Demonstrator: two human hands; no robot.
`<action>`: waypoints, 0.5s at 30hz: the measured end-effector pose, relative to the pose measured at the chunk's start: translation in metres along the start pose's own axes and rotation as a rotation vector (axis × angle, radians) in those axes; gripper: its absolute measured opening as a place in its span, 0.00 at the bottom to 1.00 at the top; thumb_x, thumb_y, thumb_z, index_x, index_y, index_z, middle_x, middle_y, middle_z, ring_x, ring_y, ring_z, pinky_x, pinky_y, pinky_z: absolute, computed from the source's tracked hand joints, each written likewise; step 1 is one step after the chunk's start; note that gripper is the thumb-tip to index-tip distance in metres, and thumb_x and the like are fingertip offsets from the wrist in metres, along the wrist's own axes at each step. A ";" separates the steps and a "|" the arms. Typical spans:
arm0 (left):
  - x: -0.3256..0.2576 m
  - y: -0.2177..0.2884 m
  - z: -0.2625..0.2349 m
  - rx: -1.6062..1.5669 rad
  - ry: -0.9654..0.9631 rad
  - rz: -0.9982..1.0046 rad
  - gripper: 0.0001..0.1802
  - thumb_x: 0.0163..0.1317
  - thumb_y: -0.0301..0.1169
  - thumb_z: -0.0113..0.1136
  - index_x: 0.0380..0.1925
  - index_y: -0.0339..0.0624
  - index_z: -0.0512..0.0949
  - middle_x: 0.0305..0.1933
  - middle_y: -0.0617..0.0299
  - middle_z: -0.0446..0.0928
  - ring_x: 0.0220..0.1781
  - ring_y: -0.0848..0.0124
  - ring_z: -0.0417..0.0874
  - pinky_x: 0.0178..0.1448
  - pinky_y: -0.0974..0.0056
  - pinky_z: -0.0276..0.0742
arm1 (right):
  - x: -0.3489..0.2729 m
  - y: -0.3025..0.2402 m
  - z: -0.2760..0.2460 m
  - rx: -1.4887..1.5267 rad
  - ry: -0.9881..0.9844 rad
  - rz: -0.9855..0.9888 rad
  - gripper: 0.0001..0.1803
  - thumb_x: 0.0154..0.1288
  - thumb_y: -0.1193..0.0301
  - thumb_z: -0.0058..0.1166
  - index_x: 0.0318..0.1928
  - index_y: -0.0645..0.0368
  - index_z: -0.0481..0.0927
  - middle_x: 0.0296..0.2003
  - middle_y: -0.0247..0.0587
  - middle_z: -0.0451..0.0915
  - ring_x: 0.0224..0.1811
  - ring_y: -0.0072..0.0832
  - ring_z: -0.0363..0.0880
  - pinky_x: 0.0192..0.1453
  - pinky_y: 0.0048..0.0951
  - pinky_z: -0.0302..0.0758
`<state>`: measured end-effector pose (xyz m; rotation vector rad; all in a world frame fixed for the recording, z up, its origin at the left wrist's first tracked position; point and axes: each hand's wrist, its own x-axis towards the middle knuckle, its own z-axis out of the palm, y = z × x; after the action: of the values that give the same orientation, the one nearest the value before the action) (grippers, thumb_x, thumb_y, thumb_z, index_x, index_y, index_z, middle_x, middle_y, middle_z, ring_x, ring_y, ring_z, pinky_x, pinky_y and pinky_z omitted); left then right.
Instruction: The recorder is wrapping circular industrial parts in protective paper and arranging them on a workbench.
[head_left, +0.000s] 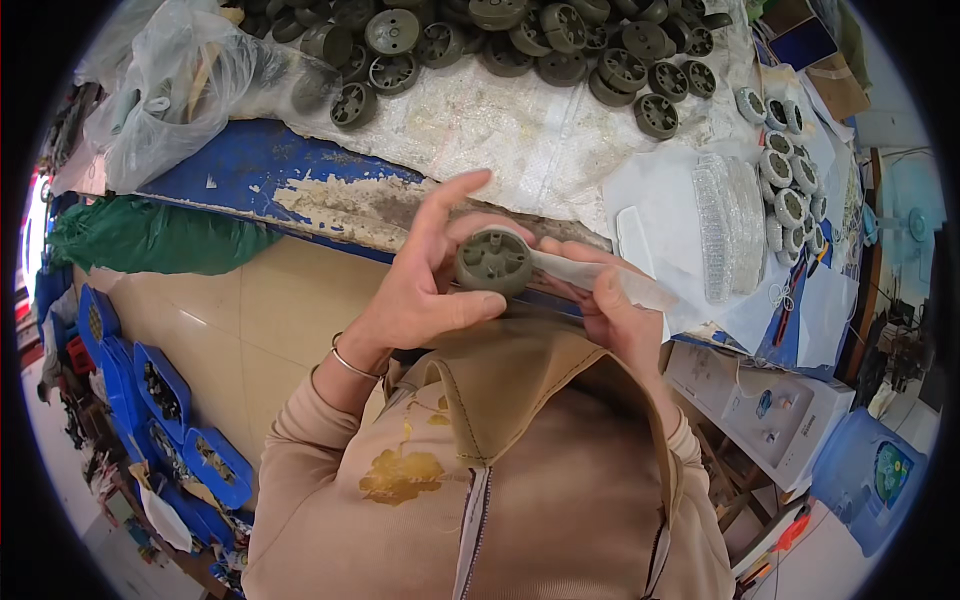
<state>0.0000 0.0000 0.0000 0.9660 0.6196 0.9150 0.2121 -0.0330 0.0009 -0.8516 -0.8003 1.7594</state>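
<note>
In front of my chest, my left hand is closed round a dark grey-green toy-like wheel with a spoked face, its thumb below and its index finger sticking up. A pale, whitish strip runs from the wheel's right rim into my right hand, which pinches it between thumb and fingers. The strip's free end extends past that hand to the right. Whether the strip sticks to the rim or only touches it, I cannot tell. Many similar bare wheels are heaped on the table ahead.
The blue table edge with peeling paint lies just beyond my hands. Wheels with pale wrapped rims sit at the right, beside stacked clear strips and scissors. Plastic bags lie far left, blue bins on the floor.
</note>
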 end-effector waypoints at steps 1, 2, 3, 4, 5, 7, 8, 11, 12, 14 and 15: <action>-0.001 0.001 0.001 -0.041 0.012 -0.009 0.51 0.48 0.22 0.66 0.69 0.46 0.44 0.56 0.48 0.69 0.59 0.62 0.71 0.64 0.59 0.66 | -0.002 0.000 -0.001 0.024 0.048 0.014 0.28 0.69 0.61 0.49 0.57 0.77 0.67 0.55 0.57 0.72 0.59 0.48 0.72 0.63 0.44 0.70; -0.001 0.003 0.002 -0.083 0.023 -0.018 0.53 0.46 0.19 0.67 0.69 0.46 0.43 0.55 0.48 0.70 0.58 0.62 0.72 0.64 0.59 0.67 | -0.002 0.000 -0.002 0.048 0.096 0.029 0.27 0.70 0.61 0.48 0.55 0.77 0.69 0.54 0.57 0.73 0.58 0.46 0.72 0.63 0.42 0.71; -0.003 0.002 0.005 -0.094 0.021 -0.019 0.53 0.46 0.19 0.67 0.69 0.46 0.43 0.55 0.48 0.70 0.58 0.62 0.72 0.64 0.59 0.67 | -0.003 -0.001 -0.004 0.040 0.103 0.033 0.27 0.70 0.61 0.48 0.55 0.77 0.69 0.54 0.57 0.73 0.58 0.46 0.72 0.63 0.42 0.71; -0.006 0.002 0.008 -0.089 0.031 0.001 0.53 0.46 0.19 0.66 0.68 0.46 0.43 0.54 0.48 0.70 0.57 0.62 0.73 0.63 0.60 0.68 | -0.002 0.000 -0.008 0.114 0.116 0.060 0.27 0.70 0.61 0.48 0.53 0.77 0.70 0.53 0.57 0.73 0.58 0.45 0.73 0.63 0.41 0.71; -0.007 0.000 0.011 -0.083 0.041 0.021 0.54 0.45 0.18 0.66 0.68 0.46 0.43 0.54 0.48 0.70 0.57 0.63 0.73 0.62 0.60 0.68 | -0.003 0.000 -0.010 0.189 0.128 0.086 0.26 0.70 0.61 0.47 0.52 0.78 0.70 0.53 0.58 0.74 0.57 0.44 0.73 0.64 0.41 0.71; -0.006 0.001 0.010 -0.091 0.063 0.022 0.53 0.45 0.18 0.67 0.67 0.46 0.43 0.54 0.48 0.70 0.57 0.63 0.73 0.62 0.60 0.69 | -0.005 -0.003 -0.004 0.133 0.134 0.079 0.27 0.70 0.60 0.47 0.52 0.78 0.71 0.53 0.58 0.74 0.57 0.43 0.74 0.64 0.40 0.70; -0.006 0.000 0.009 -0.100 0.085 0.022 0.53 0.45 0.18 0.67 0.67 0.46 0.44 0.54 0.48 0.70 0.57 0.63 0.73 0.62 0.60 0.69 | -0.007 -0.004 0.000 0.076 0.141 0.072 0.27 0.70 0.59 0.47 0.52 0.78 0.71 0.53 0.58 0.74 0.57 0.42 0.74 0.64 0.39 0.70; -0.004 -0.008 0.006 -0.042 0.098 0.047 0.52 0.45 0.18 0.67 0.65 0.46 0.44 0.54 0.48 0.70 0.58 0.63 0.72 0.62 0.59 0.69 | -0.011 -0.005 0.007 -0.025 0.161 0.110 0.29 0.69 0.58 0.49 0.54 0.77 0.70 0.53 0.59 0.74 0.57 0.42 0.73 0.64 0.39 0.69; -0.004 -0.011 0.005 -0.041 0.097 0.046 0.52 0.45 0.18 0.67 0.65 0.46 0.44 0.54 0.48 0.70 0.58 0.63 0.72 0.62 0.59 0.69 | -0.011 -0.004 0.008 -0.024 0.162 0.110 0.29 0.69 0.58 0.49 0.54 0.77 0.70 0.53 0.59 0.74 0.57 0.42 0.73 0.64 0.39 0.69; -0.003 -0.016 0.005 0.042 0.127 0.100 0.54 0.43 0.20 0.70 0.66 0.50 0.46 0.55 0.45 0.70 0.57 0.60 0.73 0.61 0.59 0.70 | -0.012 -0.001 0.008 -0.054 0.113 0.075 0.30 0.68 0.57 0.50 0.55 0.75 0.71 0.54 0.56 0.74 0.58 0.39 0.73 0.64 0.36 0.68; -0.002 -0.018 0.005 0.042 0.126 0.099 0.54 0.43 0.20 0.70 0.66 0.50 0.46 0.55 0.45 0.70 0.57 0.60 0.73 0.61 0.59 0.70 | -0.012 0.000 0.007 -0.052 0.114 0.075 0.30 0.68 0.57 0.50 0.55 0.75 0.71 0.54 0.56 0.74 0.58 0.39 0.73 0.64 0.36 0.68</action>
<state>0.0092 -0.0086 -0.0135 0.9890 0.7051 1.0603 0.2090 -0.0450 0.0067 -1.0195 -0.7504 1.7443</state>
